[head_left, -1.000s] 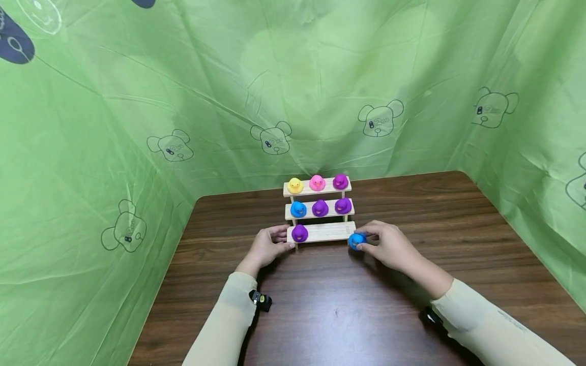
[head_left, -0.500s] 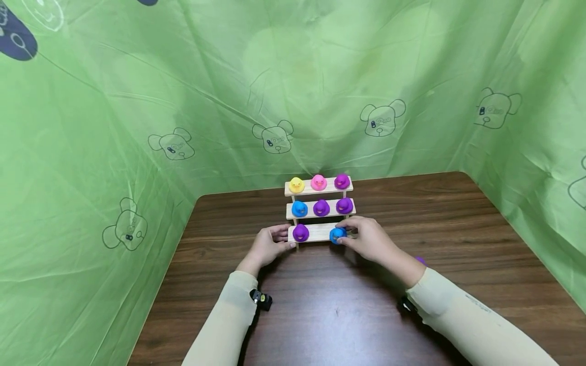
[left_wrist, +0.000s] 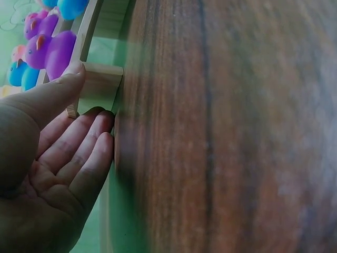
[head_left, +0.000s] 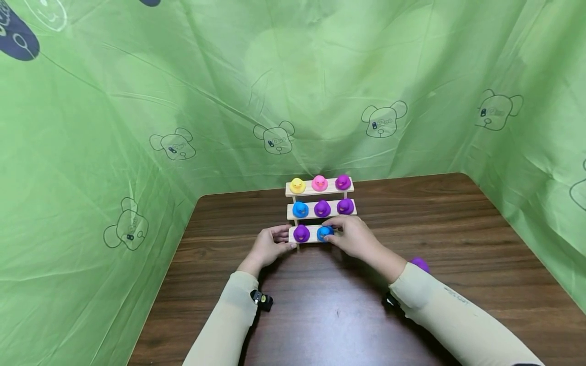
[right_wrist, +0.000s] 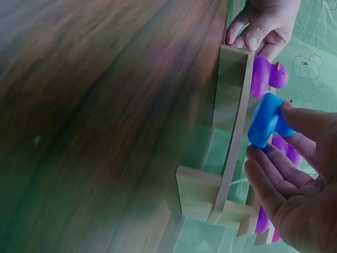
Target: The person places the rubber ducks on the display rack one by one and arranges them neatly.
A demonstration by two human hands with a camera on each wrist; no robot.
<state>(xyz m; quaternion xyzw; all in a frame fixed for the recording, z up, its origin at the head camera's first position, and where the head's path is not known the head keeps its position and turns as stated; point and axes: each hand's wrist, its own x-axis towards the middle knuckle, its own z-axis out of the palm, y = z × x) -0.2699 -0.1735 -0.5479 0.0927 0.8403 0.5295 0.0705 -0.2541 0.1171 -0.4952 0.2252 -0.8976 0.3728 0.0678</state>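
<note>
A three-step wooden display rack [head_left: 313,235] stands on the table, with small rubber ducks on its steps. At its left end my left hand [head_left: 267,247] holds the lowest step, thumb at the front corner and fingers reaching behind. My right hand [head_left: 354,238] pinches a blue duck [right_wrist: 264,120] between thumb and fingers, at the middle of the lowest step. Whether the duck touches the board is unclear. A purple duck [head_left: 301,234] sits left of it. The right hand hides that step's right end.
The middle step carries a blue duck [head_left: 300,209] and two purple ones; the top has yellow [head_left: 297,185], pink [head_left: 320,183] and purple [head_left: 343,182] ducks. Another purple duck [head_left: 419,264] lies on the table [head_left: 320,315] beside my right forearm. Green cloth [head_left: 220,76] hangs behind.
My right hand has carried the blue duck leftward from the rack's right end to the middle of the lowest step. The purple duck by my forearm has come into view. My left hand stays put.
</note>
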